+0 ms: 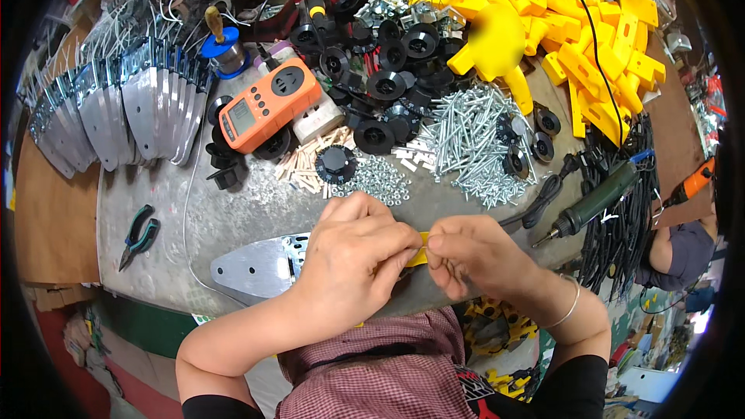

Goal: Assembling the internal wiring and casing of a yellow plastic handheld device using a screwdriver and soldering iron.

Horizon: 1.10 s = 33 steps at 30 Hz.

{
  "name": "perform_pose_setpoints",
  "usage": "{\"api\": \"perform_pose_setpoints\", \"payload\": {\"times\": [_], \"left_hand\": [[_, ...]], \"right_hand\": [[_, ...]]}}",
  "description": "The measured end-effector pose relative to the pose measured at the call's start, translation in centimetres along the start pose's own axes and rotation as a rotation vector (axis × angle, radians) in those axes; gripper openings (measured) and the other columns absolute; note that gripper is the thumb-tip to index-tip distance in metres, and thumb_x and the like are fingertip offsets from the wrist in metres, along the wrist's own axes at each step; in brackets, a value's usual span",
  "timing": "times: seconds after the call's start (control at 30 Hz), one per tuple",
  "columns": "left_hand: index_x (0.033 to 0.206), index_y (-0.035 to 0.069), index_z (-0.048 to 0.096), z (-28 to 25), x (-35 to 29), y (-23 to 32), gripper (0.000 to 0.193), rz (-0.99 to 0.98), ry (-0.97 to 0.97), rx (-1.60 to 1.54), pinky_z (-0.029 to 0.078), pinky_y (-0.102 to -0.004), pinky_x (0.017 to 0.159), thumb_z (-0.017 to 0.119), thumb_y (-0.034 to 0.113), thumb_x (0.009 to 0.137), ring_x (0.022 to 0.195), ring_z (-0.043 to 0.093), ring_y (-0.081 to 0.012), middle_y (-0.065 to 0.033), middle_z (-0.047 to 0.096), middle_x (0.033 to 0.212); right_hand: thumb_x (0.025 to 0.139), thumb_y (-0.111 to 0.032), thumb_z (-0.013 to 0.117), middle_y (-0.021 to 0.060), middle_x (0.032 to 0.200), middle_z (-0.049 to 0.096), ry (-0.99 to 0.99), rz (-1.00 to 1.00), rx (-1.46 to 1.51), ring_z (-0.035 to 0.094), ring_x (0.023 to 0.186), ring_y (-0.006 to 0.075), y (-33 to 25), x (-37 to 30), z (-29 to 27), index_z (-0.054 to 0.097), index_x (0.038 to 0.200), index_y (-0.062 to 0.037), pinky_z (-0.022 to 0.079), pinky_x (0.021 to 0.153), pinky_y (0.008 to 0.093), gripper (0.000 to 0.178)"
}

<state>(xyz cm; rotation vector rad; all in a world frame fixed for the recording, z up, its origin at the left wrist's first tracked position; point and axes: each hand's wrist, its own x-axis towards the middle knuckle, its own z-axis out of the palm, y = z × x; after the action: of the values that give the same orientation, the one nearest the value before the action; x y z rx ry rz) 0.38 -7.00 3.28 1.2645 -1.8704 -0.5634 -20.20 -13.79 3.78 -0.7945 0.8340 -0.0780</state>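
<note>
A pointed silver metal plate (240, 270) with round holes and a slotted section lies near the table's front edge. My left hand (351, 254) covers its wide end. Its fingers are closed on a yellow plastic handle (420, 254), which shows only between my two hands; how handle and plate join is hidden. At the handle's right end my right hand (475, 252) is closed in a pinch, thumb against forefinger. Something thin may be between those fingertips, too small to make out.
Screws (473, 143), nuts (376, 180), black knobs (388, 85) and an orange meter (270, 105) lie beyond my hands. Yellow handles (613, 54) are heaped at far right, metal plates (147, 112) stand at left. Pliers (138, 239) lie left; a green power screwdriver (594, 203) and black cords (621, 252) lie right.
</note>
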Motion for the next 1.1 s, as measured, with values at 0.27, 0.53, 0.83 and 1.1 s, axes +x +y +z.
{"api": "perform_pose_setpoints", "payload": {"times": [0.27, 0.53, 0.83, 1.1], "left_hand": [[0.083, 0.006, 0.069, -0.3, 0.0, -0.3, 0.012, -0.027, -0.008, -0.031, 0.046, -0.0354, 0.076, 0.073, 0.002, 0.072, 0.082, 0.059, -0.0246, -0.0045, 0.067, 0.076], [0.094, 0.009, 0.066, 1.2, -1.5, -0.7, 0.023, 0.070, 0.113, -0.025, 0.043, -0.0416, 0.087, 0.074, 0.009, 0.073, 0.095, 0.058, -0.0273, -0.0061, 0.062, 0.092], [0.089, 0.005, 0.064, -14.4, -13.3, -2.4, 0.031, -0.444, -0.168, 0.419, 0.045, -0.0385, 0.081, 0.078, 0.005, 0.063, 0.093, 0.053, -0.0290, -0.0075, 0.057, 0.094], [0.087, 0.007, 0.059, -15.1, -13.8, -2.6, 0.022, -0.365, -0.399, 0.546, 0.040, -0.0497, 0.102, 0.071, 0.003, 0.068, 0.090, 0.058, -0.0270, -0.0064, 0.058, 0.085]], "right_hand": [[0.083, -0.006, 0.070, 0.0065, 0.069, 0.058, 0.428, -1.027, -1.205, 0.060, 0.060, 0.0189, 0.6, 0.0, 1.5, 0.063, 0.089, -0.0040, 0.046, 0.052, 0.0286, 0.010], [0.096, -0.017, 0.053, 0.0032, 0.057, 0.059, 0.364, -0.478, -0.743, 0.056, 0.048, 0.0116, 0.2, -1.3, 2.1, 0.058, 0.067, -0.0009, 0.043, 0.047, 0.0254, 0.033], [0.100, -0.030, 0.050, 0.0032, 0.071, 0.051, 0.611, -0.685, -0.833, 0.050, 0.055, 0.0081, -1.5, -4.5, -2.5, 0.056, 0.087, 0.0013, 0.038, 0.050, 0.0196, 0.035], [0.095, -0.015, 0.056, 0.0021, 0.068, 0.052, 0.519, -0.650, -1.010, 0.049, 0.057, 0.0092, -8.1, 1.7, 0.1, 0.055, 0.077, 0.0004, 0.038, 0.053, 0.0232, 0.024]]}}
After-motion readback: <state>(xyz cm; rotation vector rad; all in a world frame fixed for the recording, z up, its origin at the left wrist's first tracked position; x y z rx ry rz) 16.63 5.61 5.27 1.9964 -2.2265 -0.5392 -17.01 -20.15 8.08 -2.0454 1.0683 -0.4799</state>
